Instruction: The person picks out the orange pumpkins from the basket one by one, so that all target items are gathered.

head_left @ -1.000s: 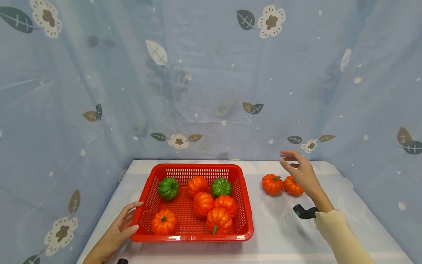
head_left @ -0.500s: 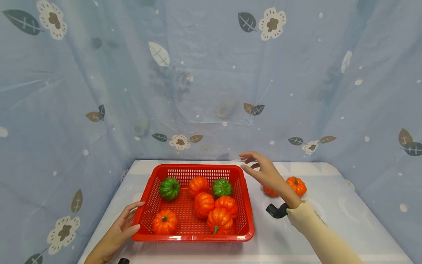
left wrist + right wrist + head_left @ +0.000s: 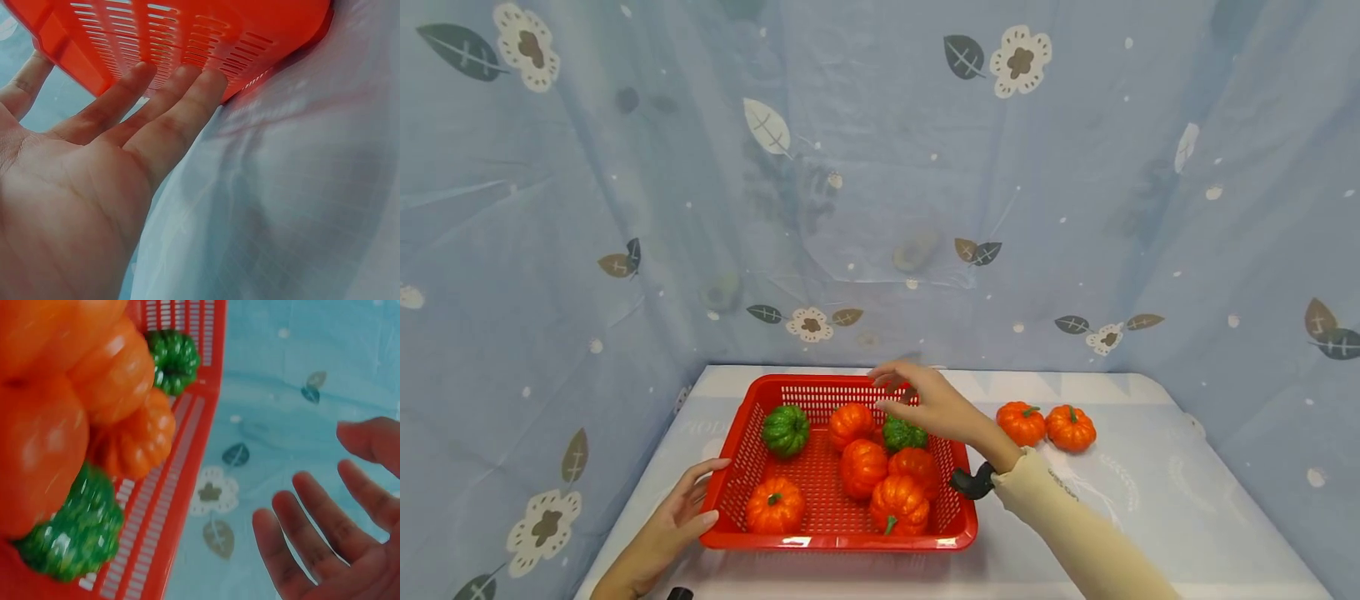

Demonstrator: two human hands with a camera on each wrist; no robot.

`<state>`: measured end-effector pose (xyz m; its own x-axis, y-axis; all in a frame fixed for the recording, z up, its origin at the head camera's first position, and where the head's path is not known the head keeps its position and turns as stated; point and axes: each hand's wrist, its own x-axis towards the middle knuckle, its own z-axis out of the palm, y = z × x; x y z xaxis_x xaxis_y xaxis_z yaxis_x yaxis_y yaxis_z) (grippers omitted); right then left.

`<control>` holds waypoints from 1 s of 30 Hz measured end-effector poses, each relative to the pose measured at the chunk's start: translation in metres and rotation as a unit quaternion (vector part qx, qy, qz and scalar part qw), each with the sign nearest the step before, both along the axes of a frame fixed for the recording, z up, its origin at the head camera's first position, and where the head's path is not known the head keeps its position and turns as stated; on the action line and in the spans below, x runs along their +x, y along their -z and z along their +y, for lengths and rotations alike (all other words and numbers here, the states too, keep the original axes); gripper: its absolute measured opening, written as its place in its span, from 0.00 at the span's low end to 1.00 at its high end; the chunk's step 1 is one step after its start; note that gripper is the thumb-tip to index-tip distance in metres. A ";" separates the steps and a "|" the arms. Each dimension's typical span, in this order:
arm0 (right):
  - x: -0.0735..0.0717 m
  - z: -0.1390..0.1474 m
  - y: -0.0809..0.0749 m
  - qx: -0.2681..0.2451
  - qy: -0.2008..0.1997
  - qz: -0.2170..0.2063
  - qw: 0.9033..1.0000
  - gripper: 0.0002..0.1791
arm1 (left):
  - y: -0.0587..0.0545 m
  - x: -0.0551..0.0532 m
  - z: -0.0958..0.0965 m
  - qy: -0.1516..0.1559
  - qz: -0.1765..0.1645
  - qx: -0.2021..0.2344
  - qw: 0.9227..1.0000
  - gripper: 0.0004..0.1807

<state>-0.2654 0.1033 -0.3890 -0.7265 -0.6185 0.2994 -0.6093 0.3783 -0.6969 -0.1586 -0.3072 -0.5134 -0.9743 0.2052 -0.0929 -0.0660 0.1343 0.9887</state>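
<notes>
A red plastic basket [image 3: 842, 542] with slotted walls holds several orange pumpkins, one at front left [image 3: 775, 505], and two green pumpkins, the left one [image 3: 786, 431] standing apart. My left hand [image 3: 673, 521] is at the basket's left side. In the left wrist view its fingers [image 3: 169, 128] reach out nearly straight to the slotted wall. Above the basket's back right part hovers my right hand [image 3: 925, 404], partly covering the right green pumpkin [image 3: 902, 435]. Nothing lies between its spread, slightly bent fingers [image 3: 334, 534] in the right wrist view.
Right of the basket, two orange pumpkins, a left one [image 3: 1021, 423] and a right one [image 3: 1071, 427], sit side by side on the white-covered table [image 3: 1180, 517]. A blue patterned curtain [image 3: 880, 208] closes off the back and both sides.
My right hand has swept left from above the two pumpkins on the table to above the basket, with nothing in it. The right pumpkin of that pair has turned slightly. My left hand stays put.
</notes>
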 end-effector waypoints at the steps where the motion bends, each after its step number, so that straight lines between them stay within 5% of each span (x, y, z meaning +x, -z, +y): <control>1: -0.001 -0.006 0.000 0.010 -0.012 0.001 1.000 0.24 | 0.000 0.000 0.000 0.000 0.000 0.001 1.000 0.35; 14: 0.001 -0.074 0.004 0.105 -0.147 -0.007 0.984 0.27 | 0.000 -0.001 0.000 0.002 0.005 -0.006 1.000 0.35; 30: 0.005 -0.124 0.031 0.199 -0.222 -0.039 0.954 0.34 | -0.001 0.000 0.002 -0.011 -0.004 -0.006 1.000 0.36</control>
<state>-0.2602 -0.0208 -0.4203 -0.3766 -0.9239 -0.0671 -0.7231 0.3385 -0.6021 -0.1582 -0.3052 -0.5124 -0.9776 0.1831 -0.1038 -0.0778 0.1436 0.9866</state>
